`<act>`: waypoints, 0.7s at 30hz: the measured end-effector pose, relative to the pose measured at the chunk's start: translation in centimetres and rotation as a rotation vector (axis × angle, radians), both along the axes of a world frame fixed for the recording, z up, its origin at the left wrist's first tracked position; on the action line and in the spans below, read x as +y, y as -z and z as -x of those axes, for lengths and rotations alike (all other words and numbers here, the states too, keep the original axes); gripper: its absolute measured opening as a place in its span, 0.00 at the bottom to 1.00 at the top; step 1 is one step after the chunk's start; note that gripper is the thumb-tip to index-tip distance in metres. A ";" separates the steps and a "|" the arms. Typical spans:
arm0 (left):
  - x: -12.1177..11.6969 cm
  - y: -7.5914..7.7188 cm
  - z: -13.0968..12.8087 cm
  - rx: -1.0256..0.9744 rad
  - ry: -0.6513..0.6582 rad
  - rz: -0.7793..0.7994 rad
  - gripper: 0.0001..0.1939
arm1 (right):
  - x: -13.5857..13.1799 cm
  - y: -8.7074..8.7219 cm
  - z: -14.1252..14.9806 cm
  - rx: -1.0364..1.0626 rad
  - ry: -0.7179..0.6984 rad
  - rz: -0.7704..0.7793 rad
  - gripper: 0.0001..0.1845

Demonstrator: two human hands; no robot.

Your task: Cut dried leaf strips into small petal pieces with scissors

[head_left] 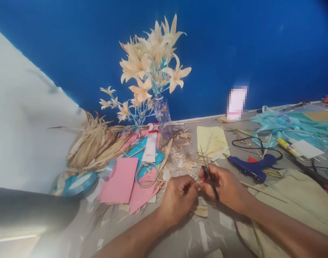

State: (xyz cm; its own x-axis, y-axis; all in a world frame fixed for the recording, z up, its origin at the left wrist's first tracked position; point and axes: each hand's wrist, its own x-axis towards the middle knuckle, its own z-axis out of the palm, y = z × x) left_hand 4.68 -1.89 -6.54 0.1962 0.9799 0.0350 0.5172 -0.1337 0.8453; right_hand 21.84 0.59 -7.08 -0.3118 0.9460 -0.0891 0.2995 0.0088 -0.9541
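Near the front of the table, my left hand (pixel 178 199) is closed in a pinch. Whatever lies between its fingertips is too small to make out. My right hand (pixel 225 188) almost meets it, fingers curled round black-handled scissors (pixel 212 184) with the blades pointing up and away. Its thumb and a fingertip press close to the left fingertips. Under the hands lies a tan scrap of dried husk (pixel 200 210). Just beyond the blades is a yellow paper sheet (pixel 210 139), and right of it a blue glue gun (pixel 250 166).
Cream flowers (pixel 149 61) stand in a clear plastic bottle (pixel 163 116) by the blue wall. On the left are dried husks (pixel 91 147), a blue ribbon roll (pixel 81 183), pink paper (pixel 119 181) and a tape ring (pixel 147 175). Light-blue ribbon (pixel 290 123) and olive cloth (pixel 300 200) occupy the right.
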 end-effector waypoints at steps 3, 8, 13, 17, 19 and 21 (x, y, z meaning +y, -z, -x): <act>-0.1 0.1 0.0 -0.017 0.027 -0.014 0.13 | -0.1 -0.5 0.2 0.018 -0.005 -0.008 0.06; -0.4 0.3 0.1 -0.039 0.060 -0.053 0.11 | -0.4 -1.2 0.0 -0.008 0.012 -0.035 0.05; -0.4 0.3 0.5 -0.070 0.027 -0.060 0.11 | 0.1 -0.8 -1.2 -0.026 0.105 0.010 0.07; -0.6 0.0 0.7 -0.085 0.057 -0.074 0.13 | 0.0 -0.7 -0.6 -0.059 0.016 0.008 0.09; -0.7 0.0 0.6 -0.091 0.069 -0.092 0.12 | -0.3 -0.7 0.0 -0.102 0.036 -0.054 0.07; -0.7 0.3 0.4 -0.085 0.053 -0.108 0.09 | -0.5 -0.7 0.4 -0.122 0.049 -0.113 0.05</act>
